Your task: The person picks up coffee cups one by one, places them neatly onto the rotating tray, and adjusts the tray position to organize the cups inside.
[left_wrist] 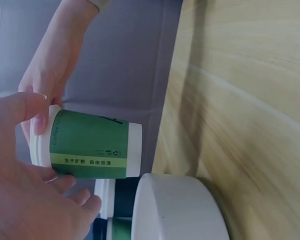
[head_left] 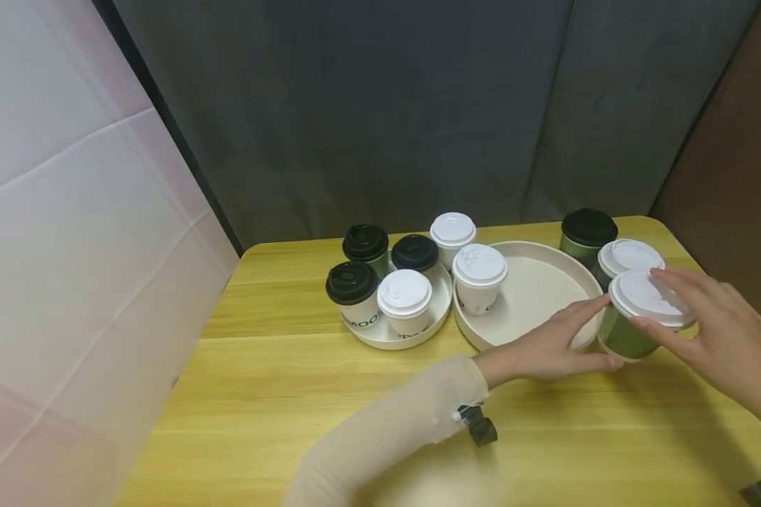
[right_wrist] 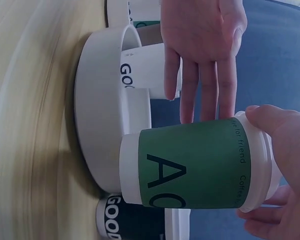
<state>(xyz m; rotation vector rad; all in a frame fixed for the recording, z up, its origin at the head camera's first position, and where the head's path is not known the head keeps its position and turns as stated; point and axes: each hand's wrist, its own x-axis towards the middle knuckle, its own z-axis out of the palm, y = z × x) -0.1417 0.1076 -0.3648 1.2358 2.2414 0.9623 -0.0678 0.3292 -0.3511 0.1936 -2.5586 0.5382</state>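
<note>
A person's right hand point(head_left: 726, 338) holds a green paper cup with a white plastic lid point(head_left: 626, 332) near the right front edge of a large round cream tray point(head_left: 533, 282). Its grip pinches the cup at the lid, thumb and fingers on opposite sides. The cup is raised off the yellow wood-grain desk point(head_left: 260, 394), its base close to the level of the tray's rim.

The left hand point(head_left: 558, 348) reaches across to the same cup, its grip spread and its fingers straight in the right wrist view; whether the fingertips touch the cup's side cannot be told.

Just behind the held cup, to the right of the tray, stand a black paper cup with a white lid point(head_left: 630, 255) and a green paper cup with a black lid point(head_left: 588, 229). A white lettered paper cup with a white lid point(head_left: 480, 282) stands inside the tray on its left. Farther left, a small round white tray point(head_left: 387, 345) carries a cluster of lidded cups. Behind the desk hangs a dark grey cloth point(head_left: 368, 120).
</note>
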